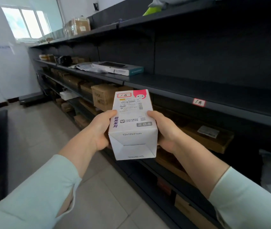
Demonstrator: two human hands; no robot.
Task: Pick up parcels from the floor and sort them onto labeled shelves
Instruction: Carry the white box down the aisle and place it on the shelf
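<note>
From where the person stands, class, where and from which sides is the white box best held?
By its two long side faces, near the lower end, one hand from each side. The left hand and right hand already clasp the white box so; it is tall and flat-sided, and the label on its front face stays readable.

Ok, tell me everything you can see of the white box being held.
The white box is a tall cardboard carton held in the air beside the dark shelving, its far end tipped away from the camera. The left hand and right hand grip opposite sides. Its top face carries a shipping label, a red-bordered tag, a pink corner graphic, purple characters and "12x12x21cm". The near end shows folded flaps, closed.
</note>
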